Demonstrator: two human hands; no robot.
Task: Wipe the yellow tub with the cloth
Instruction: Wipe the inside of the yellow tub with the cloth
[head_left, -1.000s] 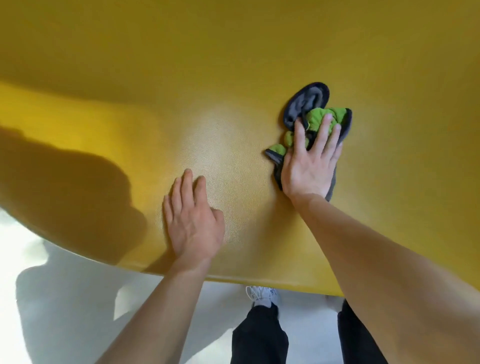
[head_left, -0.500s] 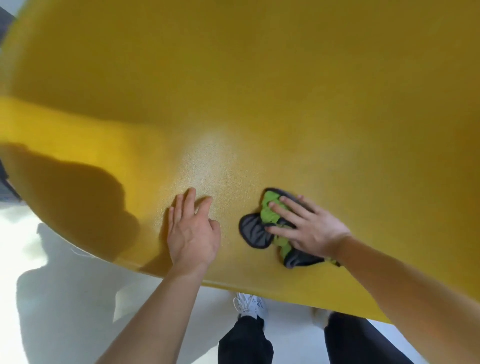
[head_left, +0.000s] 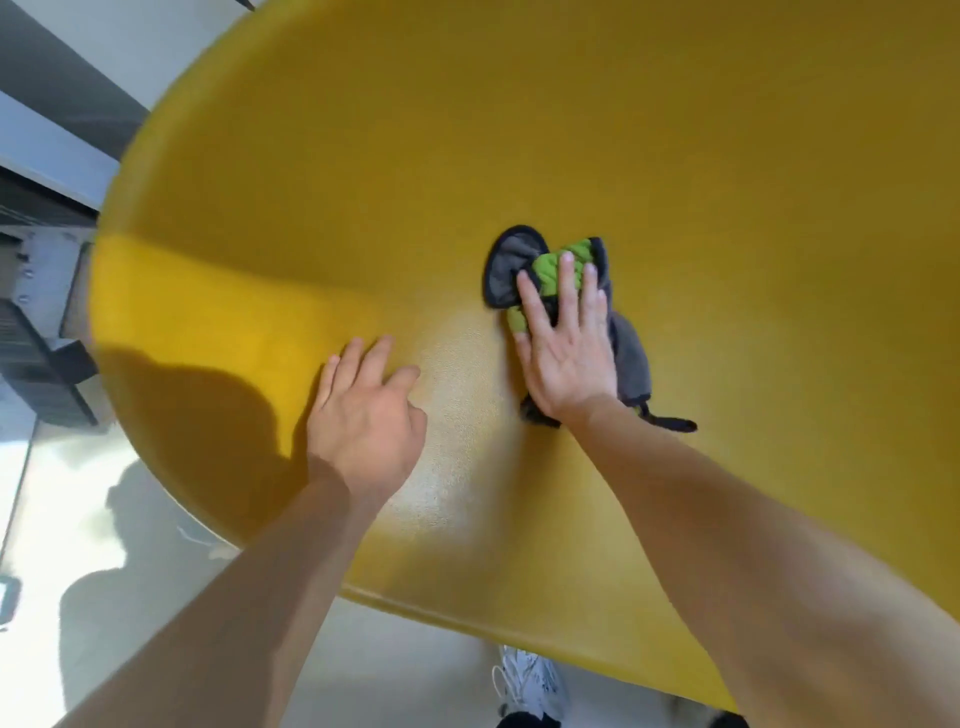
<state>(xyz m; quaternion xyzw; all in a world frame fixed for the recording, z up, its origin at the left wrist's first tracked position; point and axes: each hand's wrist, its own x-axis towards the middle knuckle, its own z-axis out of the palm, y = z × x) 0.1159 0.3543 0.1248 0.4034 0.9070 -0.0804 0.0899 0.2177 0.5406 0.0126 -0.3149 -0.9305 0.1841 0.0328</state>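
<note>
1. Cloth (head_left: 563, 312) lies bunched on the yellow tub (head_left: 675, 156), green and grey with a dark edge, pinned flat under the right hand (head_left: 569, 358).
2. Right fingers (head_left: 566, 291) are extended and slightly spread, pressing down on the green part; no curl around the fabric, so it is a flat-palm press, not a pinch.
3. Grey lobe of cloth sticks out past the fingertips on the upper left; a grey tail trails out from under the heel of the palm toward the lower right, ending in a dark tip.
4. Left hand (head_left: 366, 415) is flat on the tub surface, fingers straight and close together, holding nothing. It sits just left of the cloth, apart from it, bare yellow between them.
5. Tub surface: finely textured, curved, fills most of the head view. Bright band of light across the left part, pale glare patch between the two hands, dark shadow on the lower left near the rim.
6. Below the rim: pale glossy floor (head_left: 130, 571) with shadows, one white shoe (head_left: 530, 680) and dark trouser edges at the bottom.
7. Upper left: grey and white structure (head_left: 41, 156), blurred, cannot tell what it is.
</note>
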